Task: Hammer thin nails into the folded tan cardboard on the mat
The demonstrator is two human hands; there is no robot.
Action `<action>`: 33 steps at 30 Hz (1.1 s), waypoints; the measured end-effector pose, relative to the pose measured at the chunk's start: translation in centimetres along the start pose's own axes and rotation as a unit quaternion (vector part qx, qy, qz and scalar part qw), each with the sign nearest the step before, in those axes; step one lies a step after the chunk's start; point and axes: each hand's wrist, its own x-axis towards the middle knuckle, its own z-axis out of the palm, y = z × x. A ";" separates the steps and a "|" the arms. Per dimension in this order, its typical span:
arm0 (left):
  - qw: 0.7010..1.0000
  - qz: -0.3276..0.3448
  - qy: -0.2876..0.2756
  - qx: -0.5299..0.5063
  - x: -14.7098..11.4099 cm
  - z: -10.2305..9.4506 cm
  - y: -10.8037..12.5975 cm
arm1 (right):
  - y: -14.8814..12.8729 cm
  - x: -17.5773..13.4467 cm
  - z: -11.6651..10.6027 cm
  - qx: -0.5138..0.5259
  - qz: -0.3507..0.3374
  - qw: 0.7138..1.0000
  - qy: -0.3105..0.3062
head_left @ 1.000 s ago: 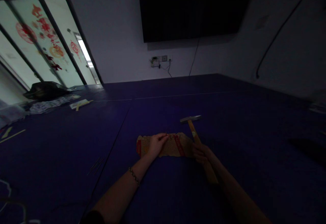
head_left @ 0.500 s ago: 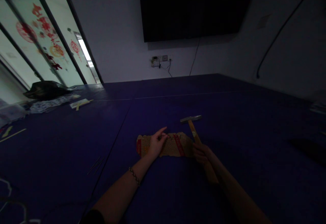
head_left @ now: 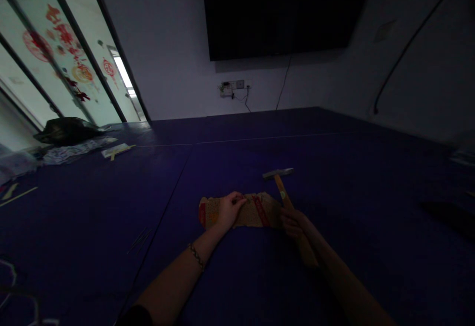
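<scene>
Hammer (head_left: 281,183) gripped by right hand (head_left: 293,223), left hand (head_left: 227,210) on cardboard (head_left: 256,212)

Dim room; dark blue table (head_left: 334,148) fills view; black screen (head_left: 282,12) on pale wall (head_left: 174,44); glazed partition (head_left: 55,69) left, apparently red paper-cuts.

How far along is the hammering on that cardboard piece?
Done: the patterned cardboard strip lies flat on the blue table. In hand: the left hand pinches something too small to identify on the strip, and the right hand grips the hammer, its head beyond the strip. No strike result shows.
</scene>
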 end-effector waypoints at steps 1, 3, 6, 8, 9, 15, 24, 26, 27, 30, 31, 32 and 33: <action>1.000 0.000 0.001 0.011 0.0 0.0 0.0 | 0.0 0.0 0.0 -0.002 0.000 1.000 0.001; 0.999 -0.001 0.002 0.033 0.0 0.0 -0.1 | -0.1 -0.1 0.1 -0.006 0.002 1.000 0.002; 0.998 0.000 -0.001 0.062 0.0 0.0 -0.1 | -0.1 -0.1 0.2 -0.011 0.005 1.000 0.004; 0.997 -0.001 -0.002 0.076 0.0 0.0 -0.1 | -0.1 -0.1 0.2 -0.012 0.002 1.000 0.008; 0.997 -0.002 -0.002 0.081 0.1 0.0 -0.1 | -0.1 -0.2 0.3 -0.012 0.000 1.000 0.010; 0.995 -0.013 0.003 0.095 0.1 0.1 0.0 | -0.1 0.0 0.0 -0.017 0.009 1.000 0.006; 0.994 -0.037 -0.003 0.098 0.4 0.4 0.3 | -0.2 0.0 0.4 -0.018 0.000 1.000 0.013; 0.994 -0.042 -0.002 0.100 0.4 0.4 0.5 | -0.2 0.0 0.4 -0.021 0.004 1.000 0.008; 0.994 -0.043 -0.002 0.101 0.4 0.5 0.6 | -0.2 0.0 0.4 -0.021 0.004 1.000 0.008; 0.993 -0.043 -0.001 0.106 0.3 0.5 0.8 | -0.2 -0.1 0.5 -0.018 -0.003 1.000 0.013; 0.993 -0.043 -0.003 0.108 0.3 0.5 0.9 | -0.1 -0.2 0.5 -0.017 -0.006 1.000 0.015; 0.993 -0.043 -0.004 0.109 0.3 0.4 1.0 | -0.1 -0.3 0.5 -0.015 -0.008 1.000 0.016; 0.993 -0.043 -0.005 0.111 0.2 0.4 1.1 | 0.0 -0.3 0.5 -0.014 -0.010 1.000 0.017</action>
